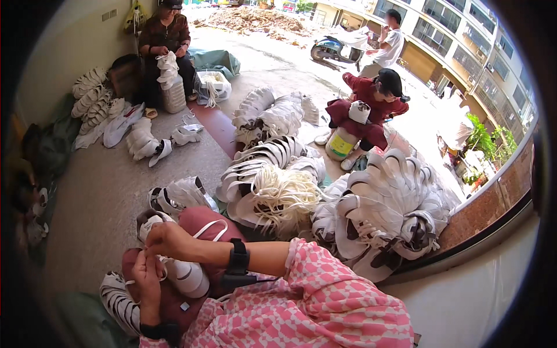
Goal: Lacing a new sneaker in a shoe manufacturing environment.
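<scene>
Both my hands meet over my lap, above a white shoe upper (pixel 190 279) resting between my knees. My right hand (pixel 169 240) reaches across from the right, its fingers pinched on a white shoelace (pixel 213 228) that loops over my dark red trousers. Just below it, my left hand (pixel 147 277) is closed, thumb and fingertips pinching the lace near the right fingertips. The exact grip is partly hidden by the fingers. Another white upper (pixel 149 220) with dark lining lies beyond the right hand.
Stacked uppers (pixel 120 301) stand at my left, with more piles (pixel 394 197) at right. A bundle of cream laces (pixel 285 194) lies on a middle heap. Two seated people (pixel 167 35) (pixel 371 104) handle uppers over plastic jugs; a third stands by a scooter (pixel 336 49).
</scene>
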A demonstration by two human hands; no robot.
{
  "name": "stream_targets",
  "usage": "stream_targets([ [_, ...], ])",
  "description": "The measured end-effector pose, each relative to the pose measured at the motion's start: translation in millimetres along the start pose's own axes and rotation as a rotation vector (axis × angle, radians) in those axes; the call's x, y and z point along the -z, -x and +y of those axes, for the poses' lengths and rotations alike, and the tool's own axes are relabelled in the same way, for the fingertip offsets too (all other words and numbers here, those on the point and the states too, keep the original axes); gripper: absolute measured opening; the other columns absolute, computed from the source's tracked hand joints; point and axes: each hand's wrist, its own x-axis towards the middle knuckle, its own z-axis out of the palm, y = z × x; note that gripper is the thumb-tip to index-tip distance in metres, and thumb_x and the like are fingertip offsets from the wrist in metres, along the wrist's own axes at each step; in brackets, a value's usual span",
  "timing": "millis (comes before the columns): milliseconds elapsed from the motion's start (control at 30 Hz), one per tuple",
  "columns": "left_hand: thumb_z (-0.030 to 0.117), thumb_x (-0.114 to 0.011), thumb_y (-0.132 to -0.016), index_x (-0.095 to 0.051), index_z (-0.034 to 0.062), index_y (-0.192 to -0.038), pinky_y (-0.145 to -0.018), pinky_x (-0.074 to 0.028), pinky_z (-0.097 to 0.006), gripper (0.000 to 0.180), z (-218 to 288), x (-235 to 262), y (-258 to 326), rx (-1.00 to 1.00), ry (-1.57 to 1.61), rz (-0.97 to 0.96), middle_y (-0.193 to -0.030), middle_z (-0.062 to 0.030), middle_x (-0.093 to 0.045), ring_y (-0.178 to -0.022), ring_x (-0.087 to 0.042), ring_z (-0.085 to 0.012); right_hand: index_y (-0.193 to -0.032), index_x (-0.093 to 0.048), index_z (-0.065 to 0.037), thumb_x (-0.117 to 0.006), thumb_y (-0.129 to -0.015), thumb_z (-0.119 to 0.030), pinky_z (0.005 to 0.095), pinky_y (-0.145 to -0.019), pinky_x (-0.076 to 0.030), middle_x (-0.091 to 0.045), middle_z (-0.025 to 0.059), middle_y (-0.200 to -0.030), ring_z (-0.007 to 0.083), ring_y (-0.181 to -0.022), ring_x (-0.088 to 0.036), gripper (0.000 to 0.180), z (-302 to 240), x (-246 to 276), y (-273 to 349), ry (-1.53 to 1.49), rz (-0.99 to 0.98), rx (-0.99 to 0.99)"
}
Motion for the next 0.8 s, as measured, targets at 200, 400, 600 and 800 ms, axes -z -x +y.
stream_targets([
  [200, 0.022, -0.049, -0.103, -0.060, 0.0069, -0.097, -0.050, -0.027, -0.019, 0.019, 6.7, -0.2, -1.7, -0.011, -0.012, -0.004, -0.068, 0.0068, -0.045, -0.057, -0.037, -0.0011, -0.083, -0.068, 0.001, -0.075, -0.076, -0.011, 0.0334, -0.069, -0.046, -0.059, 0.0106, -0.084, 0.0227, -0.080, -0.058, 0.015, 5.8, -3.0, 0.3, -0.063, 0.050, 0.003],
  [400, 0.017, -0.050, -0.103, -0.062, 0.0052, -0.113, -0.049, -0.026, -0.018, 0.020, 2.9, -0.3, 0.8, -0.007, 0.020, -0.015, -0.069, 0.0082, -0.044, -0.057, -0.035, -0.0001, -0.087, -0.070, 0.001, -0.076, -0.081, -0.011, 0.0285, -0.064, -0.046, -0.060, 0.0075, -0.082, 0.0149, -0.075, -0.058, 0.015, 0.5, 2.4, 2.9, -0.225, -0.049, -0.247],
  [600, 0.017, -0.050, -0.103, -0.063, 0.0034, -0.116, -0.052, -0.029, -0.018, 0.023, -1.9, 3.5, 0.6, -0.014, 0.039, -0.015, -0.069, 0.0083, -0.044, -0.060, -0.037, -0.0006, -0.085, -0.069, 0.002, -0.075, -0.078, -0.015, 0.0318, -0.066, -0.048, -0.064, 0.0110, -0.080, 0.0190, -0.076, -0.062, 0.019, 0.0, 0.8, 3.1, -0.141, -0.010, -0.084],
  [800, 0.018, -0.052, -0.102, -0.064, 0.0039, -0.107, -0.051, -0.028, -0.018, 0.019, -2.3, 4.1, 1.5, -0.043, 0.039, 0.007, -0.067, 0.0084, -0.044, -0.058, -0.036, -0.0004, -0.086, -0.069, 0.003, -0.076, -0.078, -0.017, 0.0322, -0.069, -0.048, -0.065, 0.0124, -0.083, 0.0197, -0.079, -0.062, 0.022, 4.0, 0.0, 2.1, -0.168, -0.027, -0.081],
])
